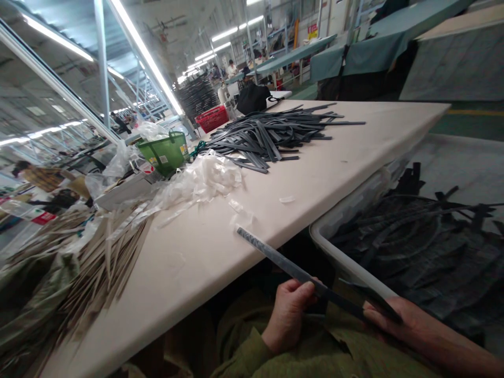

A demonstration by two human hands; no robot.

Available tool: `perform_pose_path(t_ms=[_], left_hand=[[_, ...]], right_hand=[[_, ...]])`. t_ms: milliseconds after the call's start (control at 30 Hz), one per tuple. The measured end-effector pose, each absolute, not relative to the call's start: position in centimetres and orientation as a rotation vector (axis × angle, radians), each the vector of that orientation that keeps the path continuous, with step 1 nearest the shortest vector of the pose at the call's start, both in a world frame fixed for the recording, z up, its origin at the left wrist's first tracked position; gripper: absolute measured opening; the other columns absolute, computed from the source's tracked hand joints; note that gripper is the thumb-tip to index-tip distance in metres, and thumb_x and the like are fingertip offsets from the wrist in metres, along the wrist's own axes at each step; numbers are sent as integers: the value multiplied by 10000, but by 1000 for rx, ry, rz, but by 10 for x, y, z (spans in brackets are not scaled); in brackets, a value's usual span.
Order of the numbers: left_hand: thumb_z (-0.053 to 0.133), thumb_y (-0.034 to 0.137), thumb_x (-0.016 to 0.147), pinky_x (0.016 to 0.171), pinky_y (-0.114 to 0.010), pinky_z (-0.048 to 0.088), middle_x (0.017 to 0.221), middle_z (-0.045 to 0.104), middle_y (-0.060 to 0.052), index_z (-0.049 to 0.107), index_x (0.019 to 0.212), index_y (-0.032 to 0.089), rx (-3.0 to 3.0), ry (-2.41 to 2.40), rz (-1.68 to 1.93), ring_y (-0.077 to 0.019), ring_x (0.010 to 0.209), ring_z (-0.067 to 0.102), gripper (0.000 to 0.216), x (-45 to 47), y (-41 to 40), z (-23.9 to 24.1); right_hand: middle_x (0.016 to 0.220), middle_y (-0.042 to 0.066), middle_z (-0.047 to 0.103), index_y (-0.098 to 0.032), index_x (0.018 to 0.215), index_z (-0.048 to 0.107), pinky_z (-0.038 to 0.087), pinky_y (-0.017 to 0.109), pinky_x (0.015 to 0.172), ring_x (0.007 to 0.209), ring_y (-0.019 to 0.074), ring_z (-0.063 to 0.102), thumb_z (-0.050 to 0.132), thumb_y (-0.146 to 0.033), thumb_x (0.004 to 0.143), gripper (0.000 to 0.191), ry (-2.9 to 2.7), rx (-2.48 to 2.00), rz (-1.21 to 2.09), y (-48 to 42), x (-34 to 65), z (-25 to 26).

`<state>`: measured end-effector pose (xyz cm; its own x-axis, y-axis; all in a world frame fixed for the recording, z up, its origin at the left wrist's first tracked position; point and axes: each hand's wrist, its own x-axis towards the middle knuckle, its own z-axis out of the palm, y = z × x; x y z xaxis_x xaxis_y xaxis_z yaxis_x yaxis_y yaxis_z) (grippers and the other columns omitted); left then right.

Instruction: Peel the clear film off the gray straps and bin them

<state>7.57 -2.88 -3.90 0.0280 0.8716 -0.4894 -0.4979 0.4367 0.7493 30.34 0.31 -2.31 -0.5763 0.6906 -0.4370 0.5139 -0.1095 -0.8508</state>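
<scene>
By right hand [394, 321] and left hand [290, 312], fingers pinched, a dark-grey flat strip [289, 268] was held toward ten o'clock over the worktop [205, 252], by whose edge it could be snagged if pulled low.

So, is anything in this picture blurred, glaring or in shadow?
In the head view, ceiling lights glare white; there too, the dark strips at right look smeared, while the held strip is clearer; that view also tilts the table, with deep shadow beneath its near edge.
</scene>
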Motion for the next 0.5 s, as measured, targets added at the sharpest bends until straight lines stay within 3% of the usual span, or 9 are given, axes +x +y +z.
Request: perform_pose_path(t_ms=[200,500], left_hand=[[863,460,622,683,-277,425,728,703,-75,800,836,88,529,1019,997,-144,655,553,434,83,-32,-40],[858,452,644,716,-260,422,874,736,-101,806,921,115,493,1060,1035,-157,755,583,439,79,-33,-52]], right_hand=[[646,3,592,-196,725,605,425,254,542,585,172,554,486,-645,907,499,-2000,-1259,1691,10,272,-22],[604,18,634,-215,642,624,455,269,541,574,200,581,518,-682,856,525,-2061,-1408,1606,3,316,-51]])
